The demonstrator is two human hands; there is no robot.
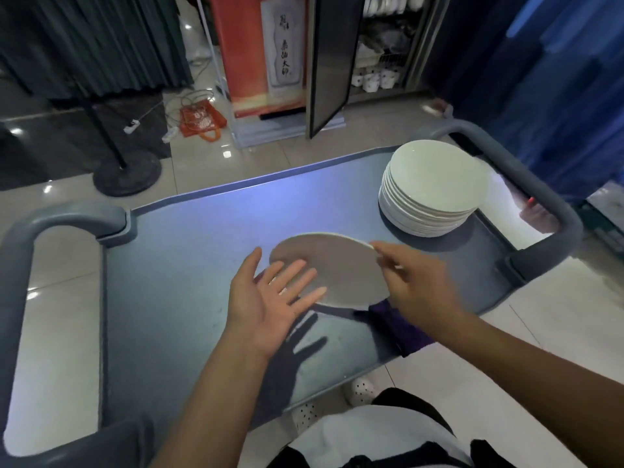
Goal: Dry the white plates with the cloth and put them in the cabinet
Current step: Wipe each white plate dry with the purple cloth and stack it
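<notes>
Above grey cart (189,251): left hand (266,298) flat, right hand (418,282) gripping plate (337,265)

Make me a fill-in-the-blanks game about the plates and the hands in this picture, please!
1. The right hand grips the edge of one white ____.
2. The left hand is held ____, palm up, beside the tilted plate.
3. The stack of plates sits on the grey ____.
4. The door of the cabinet behind the cart stands ____.

Missing words: plate; open; cart; open
</notes>
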